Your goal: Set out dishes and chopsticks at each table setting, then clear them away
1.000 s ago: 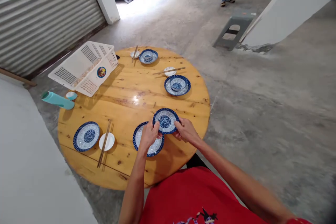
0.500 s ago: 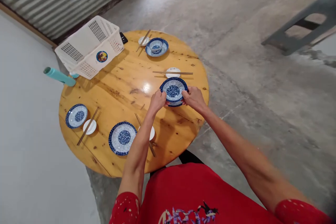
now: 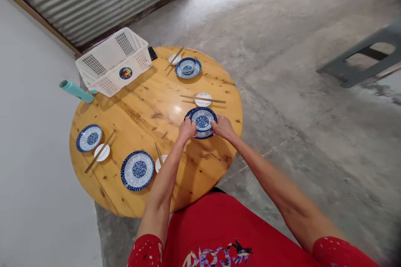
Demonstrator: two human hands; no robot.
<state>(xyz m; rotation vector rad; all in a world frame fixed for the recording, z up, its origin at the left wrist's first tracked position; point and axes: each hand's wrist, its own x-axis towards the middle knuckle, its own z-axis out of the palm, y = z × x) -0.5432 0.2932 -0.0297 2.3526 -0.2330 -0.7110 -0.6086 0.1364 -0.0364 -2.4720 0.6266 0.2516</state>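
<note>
My left hand (image 3: 188,128) and my right hand (image 3: 222,127) grip opposite sides of a blue-and-white patterned plate (image 3: 202,121), thumbs on its rim. A second blue-patterned dish (image 3: 204,135) shows under its near edge; whether the two touch I cannot tell. Just beyond the plate lies a small white dish (image 3: 203,96), with a pair of chopsticks (image 3: 216,101) across it. Under my left forearm, another small white dish (image 3: 160,162) is partly hidden, and chopsticks (image 3: 158,152) rest on it. A larger patterned plate (image 3: 138,170) lies to its left.
On the round wooden table (image 3: 140,112) are a left-hand plate (image 3: 89,138) and a far plate bearing a bowl (image 3: 187,66). A white basket (image 3: 109,77), a black phone-like object (image 3: 152,53) and a turquoise bottle (image 3: 77,91) stand toward the back left. A grey stool (image 3: 360,56) is at right.
The view has shifted, so the table sits slightly lower and left. Both hands still hold the plate, which is now a little nearer to me and farther from the small white dish.
</note>
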